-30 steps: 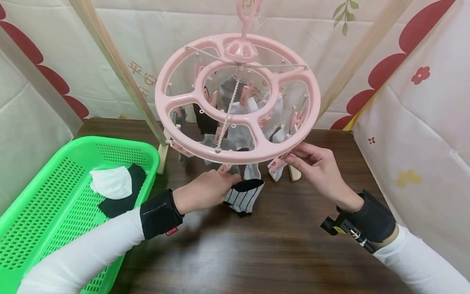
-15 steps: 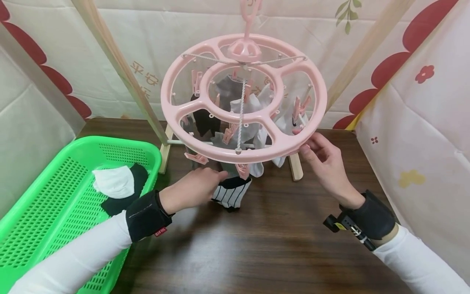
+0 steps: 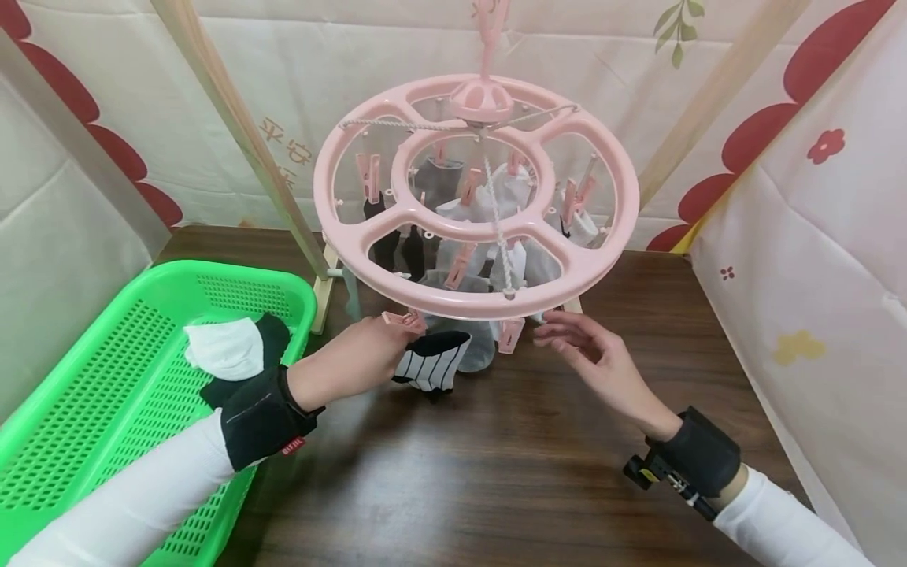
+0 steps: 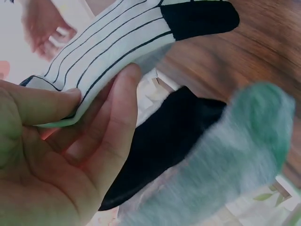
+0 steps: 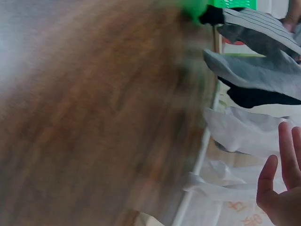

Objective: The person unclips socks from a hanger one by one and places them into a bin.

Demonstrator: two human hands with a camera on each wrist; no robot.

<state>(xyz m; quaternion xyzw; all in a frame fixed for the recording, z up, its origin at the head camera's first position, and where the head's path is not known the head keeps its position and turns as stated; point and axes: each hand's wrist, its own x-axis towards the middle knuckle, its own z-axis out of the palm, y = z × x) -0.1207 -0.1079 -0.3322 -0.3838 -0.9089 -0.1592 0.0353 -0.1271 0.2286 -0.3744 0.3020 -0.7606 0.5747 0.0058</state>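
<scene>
In the head view my left hand (image 3: 350, 362) pinches a white sock with black stripes (image 3: 432, 364) by its black-edged top, just under the front rim of a round pink clip hanger (image 3: 453, 303). The left wrist view shows thumb and fingers on the striped sock (image 4: 117, 42), its dark toe hanging free. A pink clip (image 3: 405, 320) overlaps that hand. My right hand (image 3: 595, 358), fingers loosely extended and holding nothing, is below the rim at front right, close to another pink clip (image 3: 510, 336). In the right wrist view, its fingers (image 5: 288, 155) are spread.
Several grey, white and black socks hang from clips inside the hanger, including a grey sock (image 3: 476, 350). A green basket (image 3: 301, 295) at left contains a white sock (image 3: 225, 349) and black fabric. Wooden stand legs (image 3: 322, 303) rise from the brown table (image 3: 496, 488).
The hanger has turned, its front side moving rightward with the clips. My left hand has shifted left with the striped sock. My right hand has left the rim and moved slightly left and down.
</scene>
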